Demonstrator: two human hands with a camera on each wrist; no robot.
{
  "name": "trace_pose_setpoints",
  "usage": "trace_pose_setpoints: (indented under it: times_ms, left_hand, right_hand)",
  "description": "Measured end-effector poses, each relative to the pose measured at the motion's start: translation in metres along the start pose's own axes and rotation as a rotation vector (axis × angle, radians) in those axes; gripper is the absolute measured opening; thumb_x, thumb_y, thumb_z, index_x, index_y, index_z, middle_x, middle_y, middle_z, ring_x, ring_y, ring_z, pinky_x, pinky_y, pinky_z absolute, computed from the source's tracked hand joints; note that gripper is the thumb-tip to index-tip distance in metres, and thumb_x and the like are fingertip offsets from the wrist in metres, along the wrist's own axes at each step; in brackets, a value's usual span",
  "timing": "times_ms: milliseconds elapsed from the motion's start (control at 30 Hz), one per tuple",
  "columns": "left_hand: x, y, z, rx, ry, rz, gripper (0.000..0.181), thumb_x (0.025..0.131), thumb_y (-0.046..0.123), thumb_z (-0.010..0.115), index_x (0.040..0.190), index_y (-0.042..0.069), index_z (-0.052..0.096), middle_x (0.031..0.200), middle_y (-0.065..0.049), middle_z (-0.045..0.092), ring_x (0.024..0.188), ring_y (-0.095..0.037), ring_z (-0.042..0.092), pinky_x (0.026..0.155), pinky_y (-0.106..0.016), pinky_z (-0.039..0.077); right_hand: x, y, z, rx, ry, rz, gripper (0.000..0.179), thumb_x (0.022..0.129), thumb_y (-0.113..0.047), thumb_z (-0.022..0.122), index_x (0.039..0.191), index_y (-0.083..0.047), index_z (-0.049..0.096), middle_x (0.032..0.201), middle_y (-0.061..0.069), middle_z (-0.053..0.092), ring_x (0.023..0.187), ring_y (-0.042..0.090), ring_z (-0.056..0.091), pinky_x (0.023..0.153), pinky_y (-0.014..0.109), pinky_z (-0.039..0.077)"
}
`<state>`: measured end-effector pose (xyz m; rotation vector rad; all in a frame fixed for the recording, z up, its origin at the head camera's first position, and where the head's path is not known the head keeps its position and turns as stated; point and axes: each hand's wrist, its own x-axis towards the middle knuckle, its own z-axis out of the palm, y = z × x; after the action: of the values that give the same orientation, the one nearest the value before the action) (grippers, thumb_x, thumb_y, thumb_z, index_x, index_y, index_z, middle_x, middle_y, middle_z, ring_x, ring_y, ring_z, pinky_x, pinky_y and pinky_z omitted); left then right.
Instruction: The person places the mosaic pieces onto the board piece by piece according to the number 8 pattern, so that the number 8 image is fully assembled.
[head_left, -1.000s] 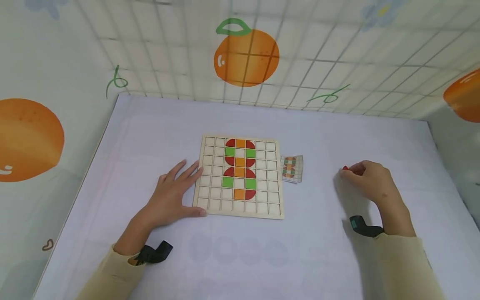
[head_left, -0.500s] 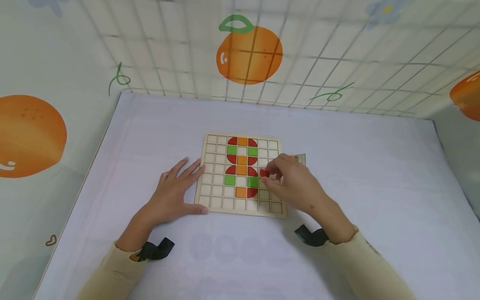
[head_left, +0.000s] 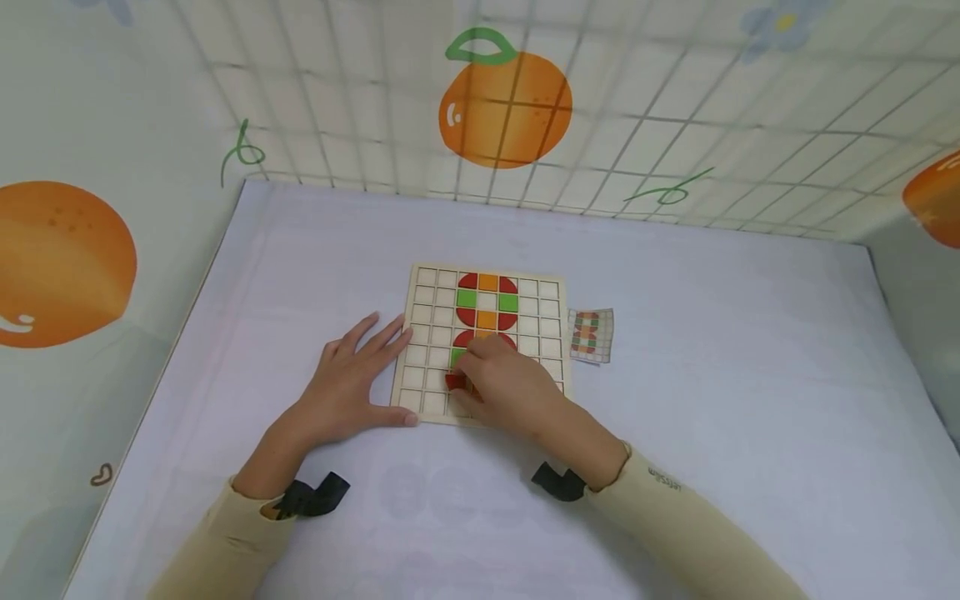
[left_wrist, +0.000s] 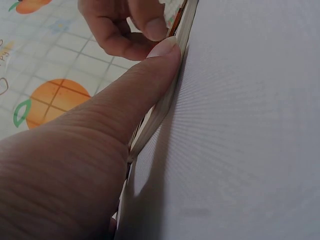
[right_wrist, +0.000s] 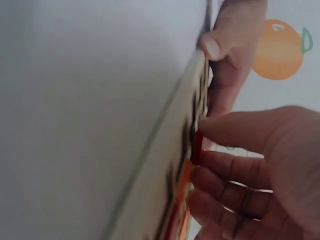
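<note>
A wooden grid board (head_left: 417,358) lies flat on the table, with red, orange and green tiles set in its middle columns. My right hand (head_left: 517,387) is over the lower part of the board and pinches a red tile (head_left: 454,382) between thumb and fingers. In the right wrist view this red tile (right_wrist: 198,147) stands at the board's surface, beside an orange tile (right_wrist: 184,182). My left hand (head_left: 341,392) rests at the board's left side with fingers spread, fingertips and thumb touching its edge. Some lower tiles are hidden under the right hand.
To the right of the board lies a small pattern card (head_left: 592,335) printed with a similar coloured grid. The pale table (head_left: 750,350) meets a back wall (head_left: 360,108) with orange fruit drawings.
My right hand has come from the table's right side, left across the card, to the board's lower middle, carrying the red tile. The left hand keeps its place at the board's edge.
</note>
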<state>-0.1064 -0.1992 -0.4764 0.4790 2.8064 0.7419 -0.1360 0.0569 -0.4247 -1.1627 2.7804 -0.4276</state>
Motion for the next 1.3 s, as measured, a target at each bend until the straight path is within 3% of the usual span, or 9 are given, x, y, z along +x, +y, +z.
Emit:
trace_pose_setpoints:
  times_ms: [200, 333, 567, 900, 1300]
  left_hand:
    - [0.001, 0.0, 0.0, 0.002, -0.003, 0.008, 0.115, 0.077, 0.065, 0.085, 0.168, 0.024, 0.026, 0.175, 0.008, 0.014, 0.16, -0.026, -0.001, 0.114, -0.054, 0.023]
    - [0.002, 0.001, 0.0, 0.006, -0.004, 0.007, 0.116, 0.077, 0.065, 0.085, 0.168, 0.024, 0.026, 0.175, 0.008, 0.013, 0.16, -0.025, -0.001, 0.115, -0.054, 0.023]
    - [0.002, 0.002, 0.0, 0.003, -0.004, 0.005, 0.115, 0.077, 0.065, 0.085, 0.168, 0.024, 0.027, 0.175, 0.008, 0.014, 0.16, -0.026, -0.001, 0.115, -0.055, 0.023]
    - [0.0, -0.001, 0.0, 0.002, -0.001, -0.004, 0.116, 0.076, 0.065, 0.085, 0.168, 0.025, 0.026, 0.175, 0.01, 0.013, 0.16, -0.025, -0.002, 0.114, -0.054, 0.023]
    - [0.0, -0.002, 0.001, 0.011, 0.001, -0.007, 0.116, 0.076, 0.066, 0.085, 0.168, 0.025, 0.026, 0.175, 0.009, 0.013, 0.16, -0.025, -0.002, 0.115, -0.055, 0.023]
  right_hand:
    - [-0.002, -0.003, 0.005, -0.077, 0.036, 0.018, 0.016, 0.092, -0.023, 0.08, 0.099, -0.01, 0.073, 0.095, 0.001, 0.065, 0.093, 0.023, 0.057, 0.083, 0.034, 0.052]
    - [-0.003, -0.004, 0.006, -0.095, 0.073, 0.019, 0.013, 0.092, -0.02, 0.08, 0.098, -0.01, 0.074, 0.092, 0.002, 0.064, 0.088, 0.023, 0.054, 0.081, 0.034, 0.05]
    - [-0.004, -0.005, 0.01, -0.075, 0.132, 0.016, 0.01, 0.09, -0.016, 0.078, 0.092, -0.009, 0.071, 0.088, 0.001, 0.058, 0.084, 0.023, 0.053, 0.076, 0.034, 0.049]
    - [-0.005, -0.007, 0.01, 0.042, 0.119, 0.102, 0.011, 0.09, -0.011, 0.08, 0.094, -0.009, 0.07, 0.089, 0.0, 0.059, 0.087, 0.021, 0.053, 0.074, 0.032, 0.052]
    - [-0.003, -0.009, 0.013, 0.043, 0.136, 0.128, 0.01, 0.09, -0.012, 0.081, 0.091, -0.009, 0.071, 0.086, 0.0, 0.058, 0.082, 0.019, 0.051, 0.068, 0.03, 0.05]
